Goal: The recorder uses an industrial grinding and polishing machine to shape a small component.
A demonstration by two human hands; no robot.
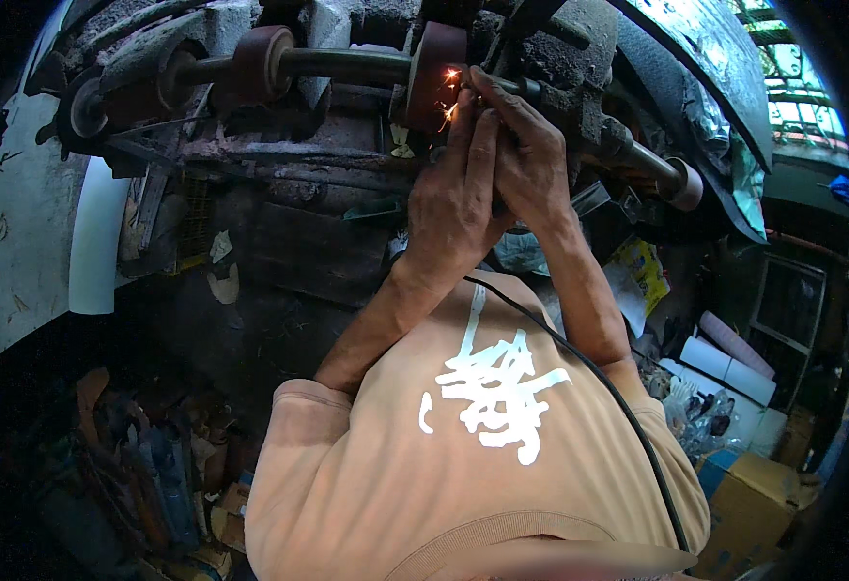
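Both hands meet at the face of a reddish-brown grinding wheel [434, 63], mounted on a steel shaft [347, 64]. Small orange sparks [450, 76] fly where the fingertips come against its right side. My left hand [450, 198] points up toward the wheel with its fingers drawn together. Close beside it, my right hand [529, 145] is closed, its fingertips pinching near the wheel's edge. Whatever the fingers press to the wheel is too small and too covered to make out.
Further left on the shaft sit another reddish wheel [258, 63] and a dark end pulley [85, 108]. A pale wheel [681, 184] juts out at right. A black cable [599, 363] crosses my shirt. Scraps [153, 465] and a cardboard box [749, 504] lie lower down.
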